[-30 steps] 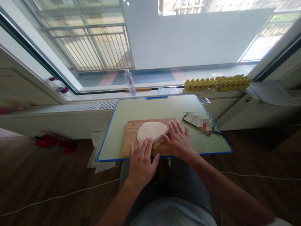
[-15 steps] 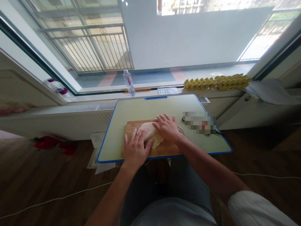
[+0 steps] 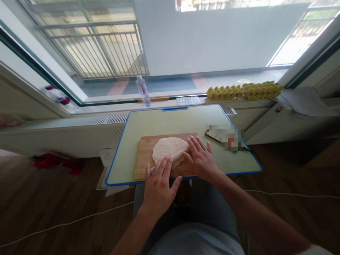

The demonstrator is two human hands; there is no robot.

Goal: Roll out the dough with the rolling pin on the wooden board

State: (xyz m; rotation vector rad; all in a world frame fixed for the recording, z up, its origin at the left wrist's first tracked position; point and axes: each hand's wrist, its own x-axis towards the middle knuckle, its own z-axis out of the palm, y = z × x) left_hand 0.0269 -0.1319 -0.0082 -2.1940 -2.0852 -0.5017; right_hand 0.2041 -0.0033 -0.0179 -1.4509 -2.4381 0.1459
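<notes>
On the wooden board [image 3: 142, 156], as the head view shows it, the dough [image 3: 168, 146] lies flat near the middle, its larger part on the far side of your rolling pin [image 3: 181, 154] and a smaller lip on the near side. The pin crosses at a slant, from the board's near left toward its far right edge. Your left hand [image 3: 160, 181] is palm down over the pin's end at the board's near left, fingers stretched out and close together, thumb standing well away from them. Your right hand [image 3: 202, 158] covers the other end, over the board's right edge, with its fingers also stretched out, slightly apart, and the thumb angled inward (how firmly either hand bears down, you cannot tell from here). To roll well at this point, I'd let both palms share the load equally, since a heavier side would probably leave that part of the dough thinner. Press evenly out to the rim and ease off there, so the edge doesn't smear onto the board. The slant suits widening the dough along one diagonal; turning the sheet between strokes should help round it out. Mind your right elbow and fingers, too: a phone-like thing [image 3: 211, 136], partly pixelated, rests on the tabletop [image 3: 159, 122] just right of the board.
</notes>
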